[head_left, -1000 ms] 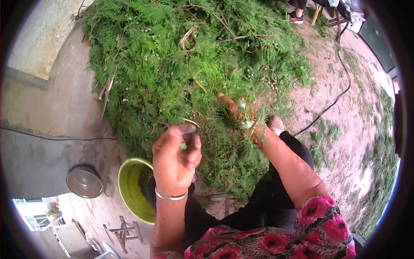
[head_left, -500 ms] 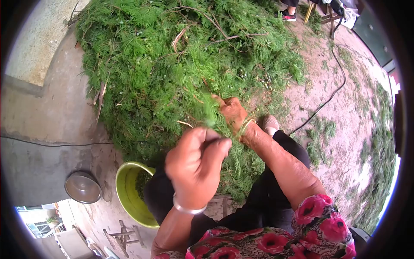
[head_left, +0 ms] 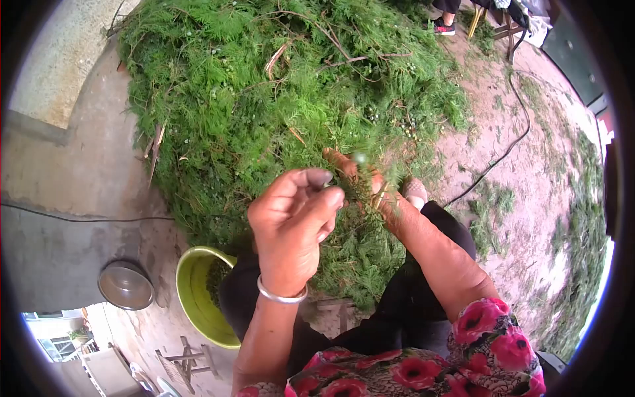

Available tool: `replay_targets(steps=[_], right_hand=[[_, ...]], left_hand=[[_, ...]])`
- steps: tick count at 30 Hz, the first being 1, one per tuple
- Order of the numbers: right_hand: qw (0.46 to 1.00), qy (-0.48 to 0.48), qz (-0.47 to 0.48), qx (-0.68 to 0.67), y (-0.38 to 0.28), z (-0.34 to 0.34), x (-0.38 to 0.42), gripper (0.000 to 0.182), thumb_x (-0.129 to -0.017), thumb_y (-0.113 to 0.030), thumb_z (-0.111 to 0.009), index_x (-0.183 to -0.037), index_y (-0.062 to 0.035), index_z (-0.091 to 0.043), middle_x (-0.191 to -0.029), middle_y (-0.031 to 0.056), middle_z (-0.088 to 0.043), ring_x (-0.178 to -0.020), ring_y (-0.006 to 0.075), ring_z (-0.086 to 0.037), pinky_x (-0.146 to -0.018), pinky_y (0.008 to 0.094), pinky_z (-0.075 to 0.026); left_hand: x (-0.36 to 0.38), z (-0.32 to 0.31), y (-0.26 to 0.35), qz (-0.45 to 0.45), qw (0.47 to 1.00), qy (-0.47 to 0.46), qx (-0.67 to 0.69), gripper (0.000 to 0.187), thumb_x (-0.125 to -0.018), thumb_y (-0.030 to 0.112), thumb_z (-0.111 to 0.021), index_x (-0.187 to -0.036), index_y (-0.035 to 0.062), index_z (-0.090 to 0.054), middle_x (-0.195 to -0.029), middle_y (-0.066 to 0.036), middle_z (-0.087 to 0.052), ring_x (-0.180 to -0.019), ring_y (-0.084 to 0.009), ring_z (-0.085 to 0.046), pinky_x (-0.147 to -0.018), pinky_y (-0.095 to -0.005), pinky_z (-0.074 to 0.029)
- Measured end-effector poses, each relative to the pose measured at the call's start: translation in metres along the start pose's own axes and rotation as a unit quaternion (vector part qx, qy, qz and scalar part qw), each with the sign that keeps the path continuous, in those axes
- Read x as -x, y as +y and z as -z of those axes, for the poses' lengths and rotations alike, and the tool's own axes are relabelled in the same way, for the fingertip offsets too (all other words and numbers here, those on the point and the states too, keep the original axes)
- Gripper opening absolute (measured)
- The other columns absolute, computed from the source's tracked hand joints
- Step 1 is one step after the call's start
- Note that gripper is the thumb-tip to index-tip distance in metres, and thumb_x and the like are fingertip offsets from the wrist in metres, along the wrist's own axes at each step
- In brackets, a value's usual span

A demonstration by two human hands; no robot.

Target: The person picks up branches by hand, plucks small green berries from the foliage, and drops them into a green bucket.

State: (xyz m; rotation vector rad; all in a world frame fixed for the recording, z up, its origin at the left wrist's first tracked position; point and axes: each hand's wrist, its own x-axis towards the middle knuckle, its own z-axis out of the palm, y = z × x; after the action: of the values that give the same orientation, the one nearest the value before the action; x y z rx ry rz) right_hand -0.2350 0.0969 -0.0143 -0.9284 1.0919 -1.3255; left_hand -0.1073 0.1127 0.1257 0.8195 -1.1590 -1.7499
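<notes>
My right hand (head_left: pixel 354 171), with a thin bangle at the wrist, is closed on a green cypress sprig (head_left: pixel 364 188). The sprig is blurred by motion, and a pale round cone (head_left: pixel 359 159) shows at its upper part. To the left of it, my left hand (head_left: pixel 291 212), with a silver bracelet, is raised with its fingers curled and the thumb close to the fingertips. What lies inside those fingers, if anything, is hidden. Both hands are over the near edge of a large heap of cypress branches (head_left: pixel 218 112) dotted with small pale cones.
Left of my knee stands a yellow-green bucket (head_left: pixel 192 291) with dark bits inside. A metal bowl (head_left: pixel 126 284) and a small wooden stool (head_left: pixel 187 360) are farther left. A black cable (head_left: pixel 506 152) crosses the ground at right. Another person's foot (head_left: pixel 444 26) is at the top right.
My left hand has drawn up and slightly left, away from the sprig. The sprig in my right hand has swung to the right, across that hand and wrist.
</notes>
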Motion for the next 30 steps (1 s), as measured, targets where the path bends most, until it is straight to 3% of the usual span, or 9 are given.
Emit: replay_targets(steps=[1, 8, 10, 12, 15, 22, 26, 28, 30], right_hand=[[0.97, -0.03, -0.139, -0.197, -0.001, 0.013, 0.007, 0.063, -0.089, -0.029, -0.057, -0.14, -0.0047, -0.029, -0.124, 0.0135, -0.051, -0.106, 0.0195, -0.054, -0.089, 0.0299, -0.045], [0.985, -0.168, 0.041, -0.015, 0.008, 0.029, 0.003, 0.05, -0.088, -0.042, -0.054, -0.119, -0.0028, -0.053, -0.104, 0.0103, -0.061, -0.094, 0.0152, -0.059, -0.075, 0.0257, -0.048], [0.965, -0.212, 0.084, -0.128, -0.001, 0.026, 0.006, 0.027, -0.087, -0.011, -0.053, -0.111, -0.0018, -0.056, -0.09, 0.0098, -0.063, -0.079, 0.0138, -0.06, -0.064, 0.0291, -0.051], [0.994, -0.046, 0.084, 0.046, -0.019, 0.006, 0.006, 0.023, -0.085, -0.012, -0.057, -0.104, 0.0004, -0.06, -0.084, 0.0083, -0.065, -0.077, 0.0107, -0.061, -0.063, 0.0285, -0.051], [0.945, -0.096, -0.12, -0.288, 0.006, 0.03, 0.015, 0.021, -0.086, -0.013, -0.056, -0.099, 0.0017, -0.062, -0.078, 0.0071, -0.065, -0.075, 0.011, -0.061, -0.061, 0.0267, -0.051], [0.993, 0.042, 0.01, 0.113, -0.02, 0.014, 0.006, 0.023, -0.088, -0.02, -0.052, -0.096, -0.0009, -0.064, -0.073, 0.008, -0.064, -0.07, 0.013, -0.062, -0.059, 0.0254, -0.05], [0.85, 0.181, -0.032, 0.493, -0.009, 0.019, -0.015, 0.032, -0.09, -0.027, -0.047, -0.086, -0.0004, -0.065, -0.067, 0.016, -0.062, -0.063, 0.023, -0.064, -0.057, 0.03, -0.05], [0.866, 0.183, -0.013, 0.465, -0.007, 0.018, -0.008, 0.037, -0.091, -0.031, -0.047, -0.083, 0.0012, -0.064, -0.062, 0.0191, -0.059, -0.062, 0.028, -0.063, -0.057, 0.0339, -0.05], [0.743, 0.023, 0.133, 0.655, -0.003, 0.015, 0.005, 0.016, -0.09, -0.022, -0.056, -0.086, -0.0081, -0.063, -0.063, 0.0019, -0.058, -0.056, 0.0089, -0.054, -0.049, 0.0264, -0.044]], left_hand=[[-0.003, -0.004, -0.001, 0.001, 1.0, -0.001, -0.031, 0.011, -0.082, -0.001, -0.059, -0.092, -0.0042, -0.057, -0.071, -0.011, -0.058, -0.05, -0.0092, -0.047, -0.041, -0.0172, -0.031], [-0.018, -0.017, -0.005, 0.004, 0.996, 0.003, -0.092, 0.011, -0.077, -0.002, -0.065, -0.085, -0.0022, -0.056, -0.065, -0.003, -0.054, -0.046, -0.0057, -0.043, -0.039, -0.0177, -0.029], [-0.02, -0.021, -0.005, -0.008, 0.986, 0.003, -0.166, 0.015, -0.077, 0.0, -0.065, -0.09, -0.0037, -0.059, -0.064, -0.002, -0.055, -0.046, -0.0042, -0.043, -0.04, -0.0169, -0.03], [-0.024, -0.012, -0.004, -0.052, 0.944, -0.078, -0.316, 0.016, -0.078, 0.002, -0.064, -0.093, -0.0041, -0.06, -0.063, 0.0, -0.056, -0.047, -0.003, -0.044, -0.041, -0.0164, -0.031], [-0.027, -0.01, -0.008, -0.037, 0.933, -0.107, -0.341, 0.009, -0.078, 0.002, -0.063, -0.086, -0.0038, -0.061, -0.061, 0.001, -0.055, -0.048, -0.0029, -0.046, -0.04, -0.0154, -0.031], [-0.004, -0.026, -0.002, -0.097, 0.969, 0.014, -0.228, 0.013, -0.076, -0.004, -0.059, -0.089, -0.0078, -0.061, -0.066, -0.007, -0.059, -0.048, -0.0047, -0.047, -0.04, -0.0158, -0.03], [-0.011, 0.026, 0.038, -0.331, 0.865, -0.09, -0.366, 0.017, -0.085, 0.001, -0.055, -0.097, -0.0102, -0.059, -0.085, -0.015, -0.061, -0.056, -0.0066, -0.048, -0.044, -0.0168, -0.034], [-0.006, 0.06, 0.081, -0.121, 0.986, -0.048, -0.108, 0.019, -0.087, 0.004, -0.055, -0.101, -0.0089, -0.056, -0.091, -0.016, -0.06, -0.061, -0.0076, -0.048, -0.045, -0.0174, -0.036], [0.001, 0.093, 0.084, -0.18, 0.963, 0.045, -0.193, 0.018, -0.087, 0.005, -0.056, -0.102, -0.006, -0.055, -0.089, -0.015, -0.059, -0.064, -0.0079, -0.048, -0.047, -0.0172, -0.037]])
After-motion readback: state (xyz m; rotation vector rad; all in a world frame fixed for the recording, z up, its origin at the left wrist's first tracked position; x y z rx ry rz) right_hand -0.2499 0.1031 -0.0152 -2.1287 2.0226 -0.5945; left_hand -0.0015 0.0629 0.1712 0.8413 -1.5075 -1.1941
